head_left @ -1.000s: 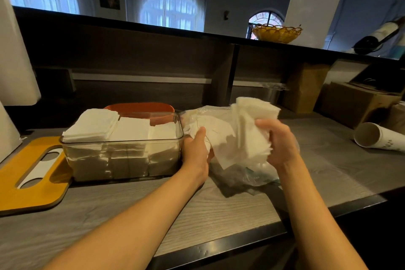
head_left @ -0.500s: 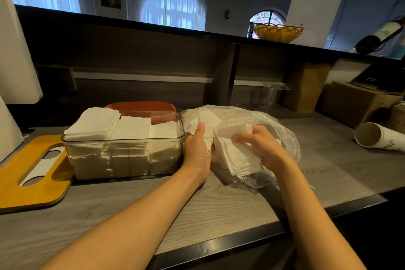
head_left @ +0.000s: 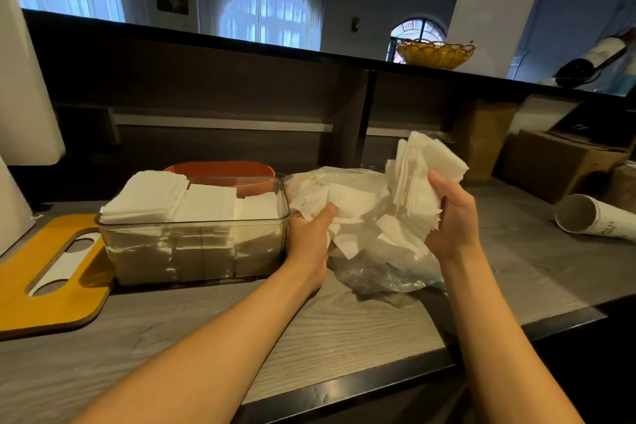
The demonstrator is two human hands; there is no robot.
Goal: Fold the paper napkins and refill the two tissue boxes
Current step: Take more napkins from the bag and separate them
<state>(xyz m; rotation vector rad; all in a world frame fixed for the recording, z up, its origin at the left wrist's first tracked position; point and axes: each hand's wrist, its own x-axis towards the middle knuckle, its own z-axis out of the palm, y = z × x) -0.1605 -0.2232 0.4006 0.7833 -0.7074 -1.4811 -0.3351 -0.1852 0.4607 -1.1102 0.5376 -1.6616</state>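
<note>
While the right hand [head_left: 451,217] grips a thick, fanned wad of white paper napkins [head_left: 421,182] raised above the counter, the clear tissue box [head_left: 192,234] they seem bound for lies to the left of both hands, across the left hand [head_left: 313,234], and that leftward crossing is what the coming move turns on. The left hand pinches the crumpled edge of the clear plastic bag [head_left: 371,272] and the loose napkins spilling from it, its knuckles just beside the box's right end wall. The box sits with its long axis running left to right along the wooden counter [head_left: 309,337], already packed with three stacks of folded napkins [head_left: 206,203], the leftmost stack standing above the rim. The left hand is the nearer one to the box; the right hand holds the load but is farther off, so the wad would have to pass over the bag and the left wrist or be handed across. Behind the clear box an orange container [head_left: 223,170] shows, possibly the second tissue box, though only its rim is visible. A yellow wooden lid [head_left: 51,286] with an oval slot lies flat, touching the box's left end. Open room lies in front of the box toward the counter's dark near edge and to the right of the bag, short of the rolled paper cups [head_left: 592,217] lying on their side; room inside the box itself looks scant.
</note>
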